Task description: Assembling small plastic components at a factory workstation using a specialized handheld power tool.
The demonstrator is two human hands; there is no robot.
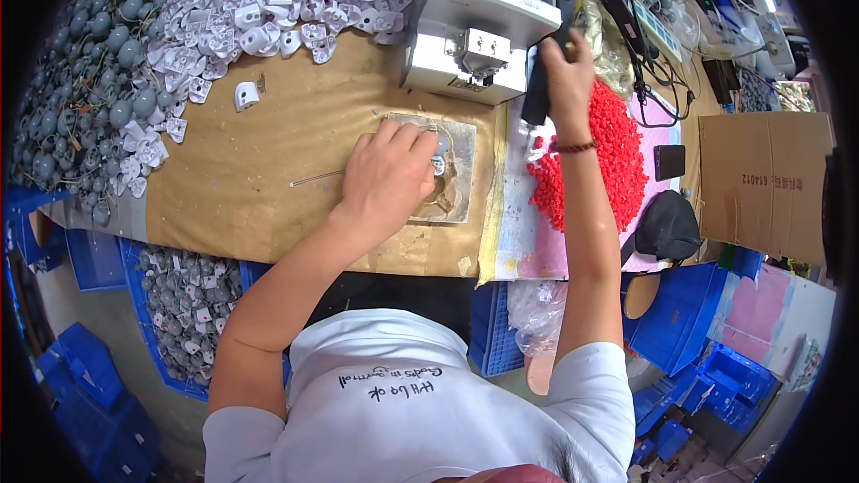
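Observation:
My left hand (386, 172) is closed, its fingers curled at a small grey rounded part (442, 145) with a whitish piece by the fingertips. That part sits at a flat metal plate (461, 201) on the brown bench covering; the fingers hide much of it. A thin wire (318, 179) runs out to the left of this hand. Farther right, my right hand (569, 80) is raised and closed round a long black handle-like tool (537, 94) beside a grey metal machine (465, 45). Its lower end points toward the bench; the fingers partly cover its middle.
White plastic shells (268, 0) and grey ball-shaped parts (116, 36) lie heaped at the far left. One white shell (246, 96) lies apart. Small red pieces (613, 139) are piled on the right. Beyond are black cables (640, 54), a black pouch (669, 225) and a cardboard box (761, 179).

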